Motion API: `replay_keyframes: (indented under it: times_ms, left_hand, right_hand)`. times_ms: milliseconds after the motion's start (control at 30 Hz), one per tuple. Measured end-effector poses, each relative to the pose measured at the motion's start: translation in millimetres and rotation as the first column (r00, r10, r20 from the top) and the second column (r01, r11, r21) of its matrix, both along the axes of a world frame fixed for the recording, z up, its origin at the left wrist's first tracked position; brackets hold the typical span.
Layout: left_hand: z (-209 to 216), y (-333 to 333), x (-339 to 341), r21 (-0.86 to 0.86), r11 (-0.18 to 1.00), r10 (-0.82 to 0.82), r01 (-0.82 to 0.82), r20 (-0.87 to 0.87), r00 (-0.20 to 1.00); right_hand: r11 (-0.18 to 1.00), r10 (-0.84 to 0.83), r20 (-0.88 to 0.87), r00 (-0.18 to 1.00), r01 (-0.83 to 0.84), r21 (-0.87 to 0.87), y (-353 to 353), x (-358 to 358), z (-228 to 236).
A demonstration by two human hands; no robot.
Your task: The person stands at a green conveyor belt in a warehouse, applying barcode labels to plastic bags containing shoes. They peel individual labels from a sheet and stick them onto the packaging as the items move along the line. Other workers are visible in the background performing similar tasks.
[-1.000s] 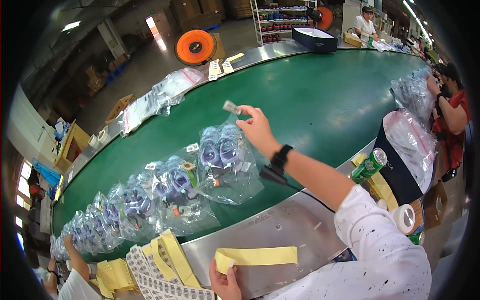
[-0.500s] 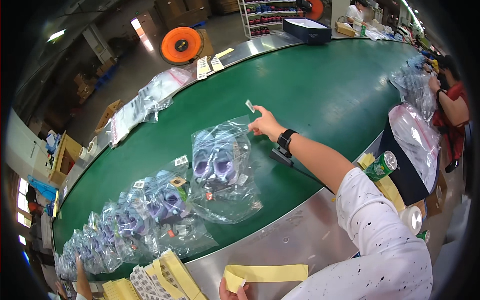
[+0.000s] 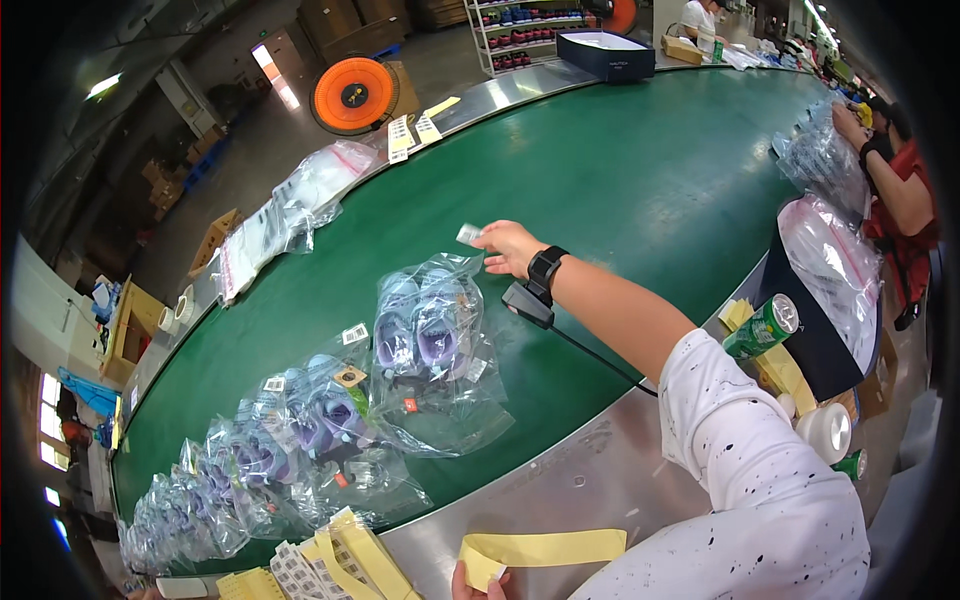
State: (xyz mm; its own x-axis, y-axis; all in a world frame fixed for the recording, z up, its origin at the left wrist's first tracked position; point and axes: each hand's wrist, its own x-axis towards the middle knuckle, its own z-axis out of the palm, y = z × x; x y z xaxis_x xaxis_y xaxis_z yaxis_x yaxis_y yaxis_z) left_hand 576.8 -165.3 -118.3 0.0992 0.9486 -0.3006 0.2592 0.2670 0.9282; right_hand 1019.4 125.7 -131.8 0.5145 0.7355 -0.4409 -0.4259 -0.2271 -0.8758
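The clear bags (image 3: 440,428) are thin plastic, shiny and full of crinkles. The small white label (image 3: 468,234) looks like smooth paper. The yellow strip (image 3: 550,547) looks like paper too, dull and smooth. The green surface (image 3: 630,180) is smooth with a soft shine. The grey edge (image 3: 530,505) is shiny metal. The can (image 3: 762,328) is glossy metal. The white sleeve (image 3: 735,430) is soft-looking, dull cloth.

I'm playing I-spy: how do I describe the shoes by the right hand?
Find the big green surface. A row of bagged bluish shoes runs along its lower left. At the row's right end, lower-left of the right hand, is your pair: it looks biggest of the row.
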Motion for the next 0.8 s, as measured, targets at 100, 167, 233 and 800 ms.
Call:
replay_keyframes:
  times_ms: [100,167,233,800]
  left_hand:
    - [8,-1,7,-0.029,0.999,0.03,-0.029,0.035,0.999]
    - [5,-1,6,-0.016,1.0,0.014,-0.014,0.02,1.0]
    - [5,-2,6,-0.003,1.0,-0.003,0.003,0.002,1.0]
    - [-3,-2,9,0.004,1.0,-0.028,0.028,0.013,1.0]
  right_hand:
    - [0.998,0.056,0.166,0.984,-0.053,-0.02,-18,-25,8]
    - [0.993,0.089,0.133,0.987,-0.098,0.061,-25,-35,-1]
    - [0.972,0.003,0.114,0.993,-0.03,0.233,-36,-38,-15]
    - [0.963,-0.134,0.151,0.979,0.093,0.252,-22,-27,-2]
